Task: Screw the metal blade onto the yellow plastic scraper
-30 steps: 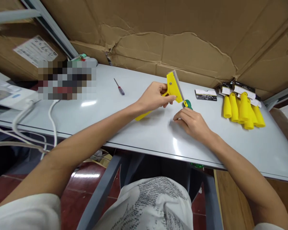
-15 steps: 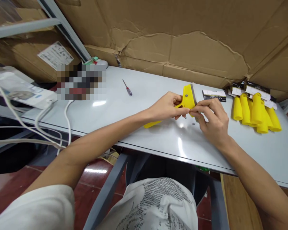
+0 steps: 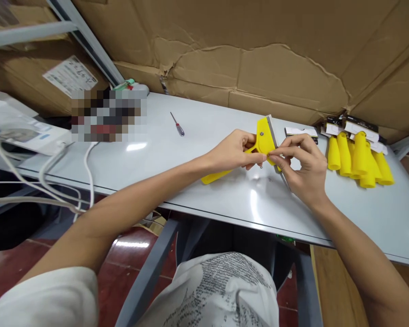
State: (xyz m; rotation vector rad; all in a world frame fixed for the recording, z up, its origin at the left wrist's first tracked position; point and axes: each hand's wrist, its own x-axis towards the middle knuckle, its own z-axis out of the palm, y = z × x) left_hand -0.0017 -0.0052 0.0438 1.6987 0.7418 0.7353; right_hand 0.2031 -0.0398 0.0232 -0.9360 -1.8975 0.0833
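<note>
We are gripping the yellow scraper at its neck with our left hand, its handle slanting down-left to rest on the table. Our right hand is pinching its fingertips at the head's lower right corner, nearer the blade; whether they are holding a small part, we cannot tell.

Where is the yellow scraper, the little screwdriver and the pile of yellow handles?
yellow scraper (image 3: 263,140), head view, on its flat yellow head.
little screwdriver (image 3: 180,131), head view, on its handle.
pile of yellow handles (image 3: 357,156), head view, on a middle handle.

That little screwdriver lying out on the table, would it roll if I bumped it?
Probably: the screwdriver looks thin and round, lying flat on the smooth, glossy table. It likely weighs little, so a nudge could send it sliding or rolling.
</note>
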